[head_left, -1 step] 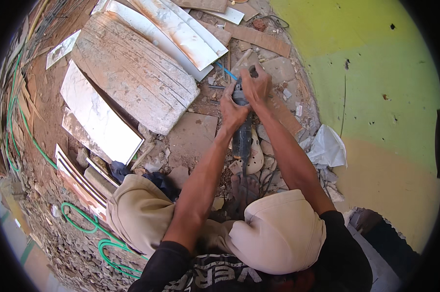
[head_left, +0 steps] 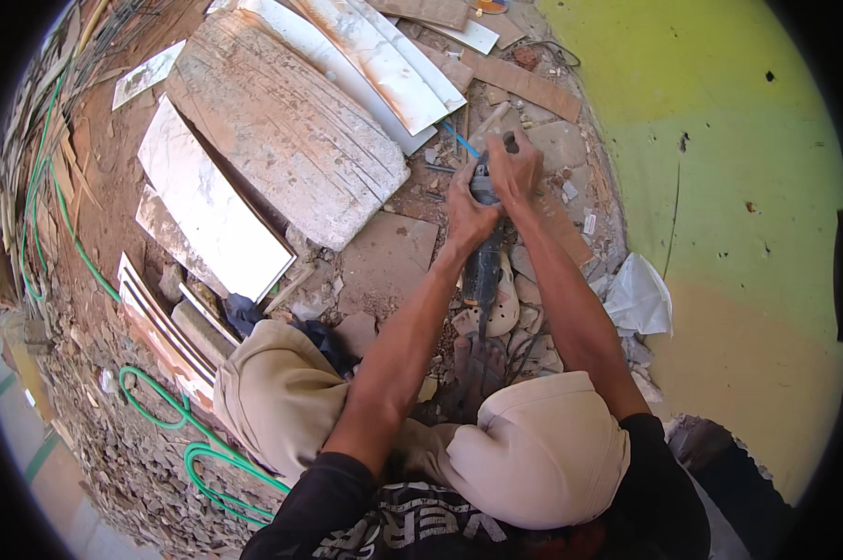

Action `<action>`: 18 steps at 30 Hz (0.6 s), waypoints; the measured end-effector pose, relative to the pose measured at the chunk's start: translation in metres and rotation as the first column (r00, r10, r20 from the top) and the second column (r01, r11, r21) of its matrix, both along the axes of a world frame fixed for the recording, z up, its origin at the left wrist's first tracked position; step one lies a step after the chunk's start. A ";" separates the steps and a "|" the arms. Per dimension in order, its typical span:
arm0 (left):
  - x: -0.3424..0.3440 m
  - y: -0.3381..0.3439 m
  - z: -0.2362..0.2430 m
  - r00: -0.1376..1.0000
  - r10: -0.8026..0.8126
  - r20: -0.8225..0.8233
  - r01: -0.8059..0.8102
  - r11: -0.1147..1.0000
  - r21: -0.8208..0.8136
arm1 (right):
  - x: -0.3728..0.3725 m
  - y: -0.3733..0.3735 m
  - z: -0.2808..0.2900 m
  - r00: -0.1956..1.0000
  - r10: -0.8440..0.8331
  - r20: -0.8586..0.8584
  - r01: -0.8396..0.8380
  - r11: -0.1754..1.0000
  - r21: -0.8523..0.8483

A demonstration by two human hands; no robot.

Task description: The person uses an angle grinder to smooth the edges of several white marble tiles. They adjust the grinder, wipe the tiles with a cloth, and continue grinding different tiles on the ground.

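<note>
A dark, dusty angle grinder (head_left: 483, 271) stands lengthwise between my forearms, its cord end toward my feet. My left hand (head_left: 472, 213) is closed around the side of its head end. Against the far end of the same tool, my right hand (head_left: 515, 173) is closed, with a small dark round part (head_left: 510, 142) showing at its fingers. I cannot make out what that part is. A thin blue strip (head_left: 459, 138) sticks out beside the head, and the hands hide most of that end. Beneath the grinder lies a pale perforated clog (head_left: 503, 303).
A long scored stone slab (head_left: 286, 131) and white marbled tiles (head_left: 207, 201) lie to the left. More tile strips (head_left: 384, 65) lean beyond. A green hose (head_left: 211, 448) loops over rubble. At right stand a green-and-tan wall (head_left: 720, 187) and a crumpled white plastic bag (head_left: 639, 297).
The whole scene sits slightly farther right in the picture, as the view has shifted. Both hands keep about the same hold on the grinder.
</note>
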State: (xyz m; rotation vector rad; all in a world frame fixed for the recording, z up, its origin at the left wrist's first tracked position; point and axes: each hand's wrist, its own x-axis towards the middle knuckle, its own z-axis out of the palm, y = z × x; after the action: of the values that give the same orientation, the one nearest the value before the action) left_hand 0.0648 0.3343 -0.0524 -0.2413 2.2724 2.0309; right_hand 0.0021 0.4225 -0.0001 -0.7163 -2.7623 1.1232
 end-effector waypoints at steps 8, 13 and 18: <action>-0.002 0.001 0.029 0.991 0.017 0.130 0.008 0.981 -0.192 | 0.018 -0.030 0.078 0.965 0.217 -0.151 -0.159 0.933 0.323; 0.001 0.020 0.023 0.988 0.046 0.144 -0.022 0.986 -0.162 | 0.075 -0.167 0.092 0.027 0.996 -0.084 -0.961 0.003 -0.278; 0.003 0.020 0.022 0.985 0.058 0.162 -0.036 0.989 -0.140 | 0.139 -0.258 0.046 -0.573 0.809 0.130 -0.818 -0.552 -0.163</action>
State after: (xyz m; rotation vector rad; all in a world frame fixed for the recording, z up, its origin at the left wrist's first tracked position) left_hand 0.0676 0.3541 -0.0301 -0.4602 2.3238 1.8012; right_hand 0.1414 0.1648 0.0459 2.7838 -2.7167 0.6878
